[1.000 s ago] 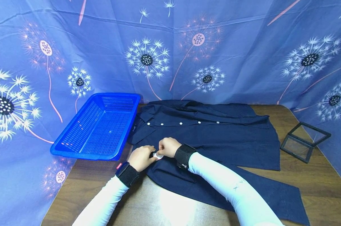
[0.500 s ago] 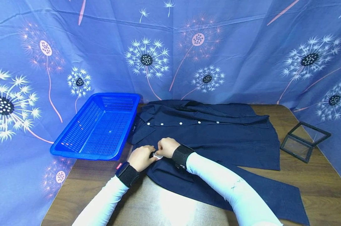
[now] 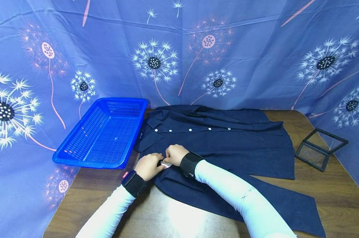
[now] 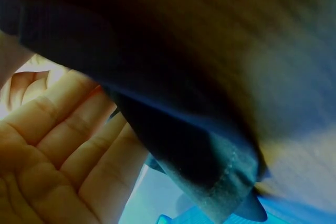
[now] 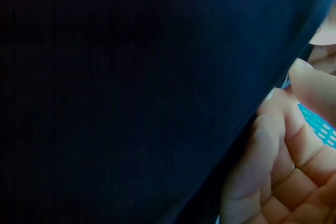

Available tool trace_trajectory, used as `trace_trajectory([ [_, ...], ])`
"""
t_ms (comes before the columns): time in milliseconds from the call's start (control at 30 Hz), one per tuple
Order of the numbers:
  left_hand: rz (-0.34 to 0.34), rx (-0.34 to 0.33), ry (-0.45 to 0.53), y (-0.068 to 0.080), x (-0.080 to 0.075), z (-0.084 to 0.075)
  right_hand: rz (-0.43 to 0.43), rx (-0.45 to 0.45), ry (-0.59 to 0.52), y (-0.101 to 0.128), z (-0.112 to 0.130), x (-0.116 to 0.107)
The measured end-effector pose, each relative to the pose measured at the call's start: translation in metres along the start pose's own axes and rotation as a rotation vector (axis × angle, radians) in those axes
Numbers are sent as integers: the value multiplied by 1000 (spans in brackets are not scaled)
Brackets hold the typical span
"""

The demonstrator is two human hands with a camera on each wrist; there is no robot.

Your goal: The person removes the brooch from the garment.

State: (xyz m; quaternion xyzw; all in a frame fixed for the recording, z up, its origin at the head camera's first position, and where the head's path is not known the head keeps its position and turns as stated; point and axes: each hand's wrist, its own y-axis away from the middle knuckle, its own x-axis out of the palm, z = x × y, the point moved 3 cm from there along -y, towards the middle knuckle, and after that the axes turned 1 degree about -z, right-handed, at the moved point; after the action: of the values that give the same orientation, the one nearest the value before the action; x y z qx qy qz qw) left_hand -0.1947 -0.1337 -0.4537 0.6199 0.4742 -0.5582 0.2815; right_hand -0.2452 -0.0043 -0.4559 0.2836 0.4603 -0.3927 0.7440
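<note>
Nothing has shifted: my left hand (image 3: 147, 166) and right hand (image 3: 174, 154) keep pinching a white tag (image 3: 166, 163) at the shirt (image 3: 227, 145) edge; tugging could tear it.

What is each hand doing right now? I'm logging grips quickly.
Left hand: curled, pinching the navy shirt edge.
Right hand: curled, pinching a small white piece at the shirt.
</note>
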Motion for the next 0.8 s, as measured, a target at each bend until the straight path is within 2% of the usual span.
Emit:
trace_trajectory([
  [167, 1, -2, -2, 1, -1, 0, 11, -7, -33, -1, -2, 1],
  [300, 7, -9, 6, 1, -1, 0, -11, -50, -72, -1, -4, -1],
  [467, 13, -10, 7, 0, -1, 0, -19, -30, -124, -3, -6, 0],
  [567, 10, -8, 2, 0, -1, 0, -9, 11, -122, -6, -7, 3],
  [800, -2, 4, -7, 0, 1, 1, -22, 20, -85, -7, -8, 6],
])
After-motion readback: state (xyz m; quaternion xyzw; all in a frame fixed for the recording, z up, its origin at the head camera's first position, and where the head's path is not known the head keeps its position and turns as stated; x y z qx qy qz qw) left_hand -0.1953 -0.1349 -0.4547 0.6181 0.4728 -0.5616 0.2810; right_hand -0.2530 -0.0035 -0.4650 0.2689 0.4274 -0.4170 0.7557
